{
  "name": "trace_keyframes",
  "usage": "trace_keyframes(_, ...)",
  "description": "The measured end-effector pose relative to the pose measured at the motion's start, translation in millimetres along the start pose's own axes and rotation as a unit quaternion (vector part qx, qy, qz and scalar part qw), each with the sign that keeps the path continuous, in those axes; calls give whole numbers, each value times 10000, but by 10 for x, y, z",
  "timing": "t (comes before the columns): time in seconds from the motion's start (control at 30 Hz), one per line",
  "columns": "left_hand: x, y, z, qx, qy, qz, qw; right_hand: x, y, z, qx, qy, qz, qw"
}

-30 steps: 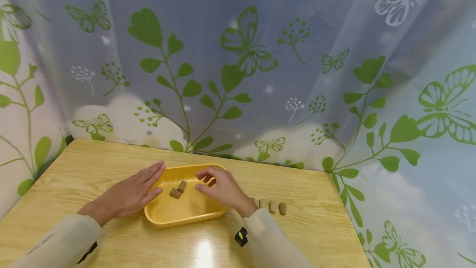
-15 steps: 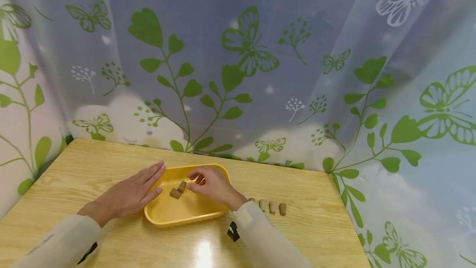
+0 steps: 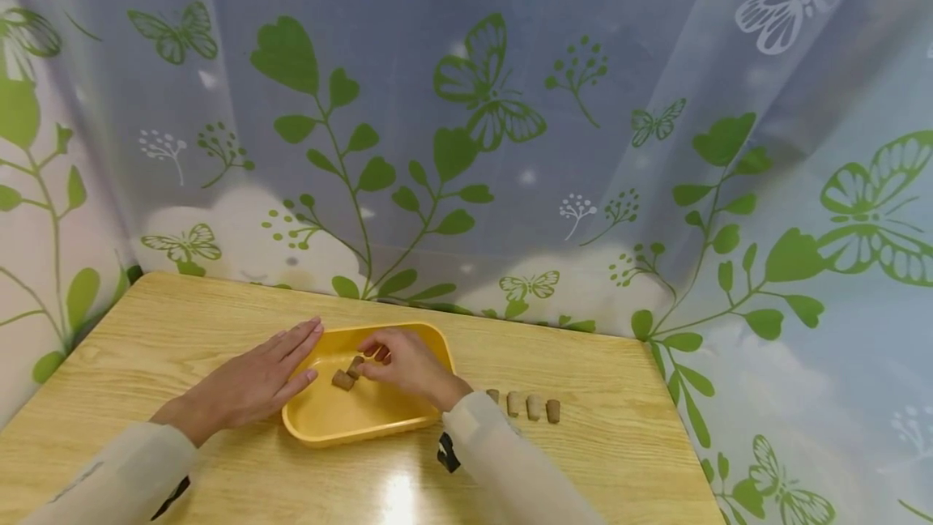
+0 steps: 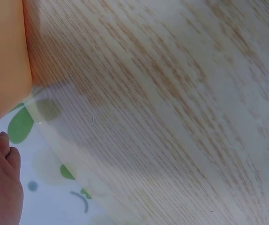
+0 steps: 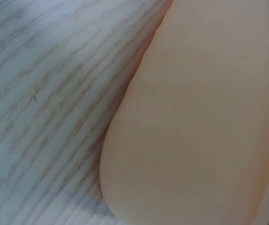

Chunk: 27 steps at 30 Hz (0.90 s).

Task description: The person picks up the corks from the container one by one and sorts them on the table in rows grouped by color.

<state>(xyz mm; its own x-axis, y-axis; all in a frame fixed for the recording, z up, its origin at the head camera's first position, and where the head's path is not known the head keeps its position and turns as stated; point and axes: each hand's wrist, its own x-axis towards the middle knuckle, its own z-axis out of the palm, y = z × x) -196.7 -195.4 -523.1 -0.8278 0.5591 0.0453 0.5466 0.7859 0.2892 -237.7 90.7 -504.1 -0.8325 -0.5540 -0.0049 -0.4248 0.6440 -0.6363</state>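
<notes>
In the head view a yellow plastic tray (image 3: 379, 410) stands on the table with two small brown cork stoppers inside. My right hand (image 3: 408, 364) reaches over its right side, thumb and fingertips pinching the upper cork stopper (image 3: 355, 365). Against that one lies the other cork stopper (image 3: 342, 380). My left hand (image 3: 248, 383) rests at the tray's left rim with its fingers straight. The left wrist view catches part of the left hand (image 4: 1, 183) below the tray's side (image 4: 5, 56). Mostly the tray's outer wall (image 5: 186, 117) fills the right wrist view; the pinch is hidden there.
Right of the tray, several more cork stoppers (image 3: 534, 407) stand in a row on the wooden table (image 3: 619, 444), one partly behind the right sleeve. A curtain (image 3: 408, 185) printed with leaves and butterflies hangs along the table's back edge.
My right hand has moved left and slightly down inside the tray, and its thumb and fingers have closed in on the upper cork stopper. The left hand has stayed at the rim.
</notes>
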Motion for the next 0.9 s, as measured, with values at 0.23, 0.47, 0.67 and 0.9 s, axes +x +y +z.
trace_keyframes(0.23, -7, -4, 1, -2, -20, -31, 10000, 38, 10, 0, -126, 42, 113, 9998)
trace_keyframes(0.47, -6, -2, 1, 38, 5, -8, 10000, 109, 22, 47, -250, -170, 84, 9995)
trace_keyframes(0.67, -4, 12, -13, 130, 25, 34, 9999, 158, 4, 69, -448, -217, 120, 9987)
trace_keyframes(0.9, -2, 20, -13, 106, 78, 38, 9999, 220, 9, 122, -838, -174, 37, 9963)
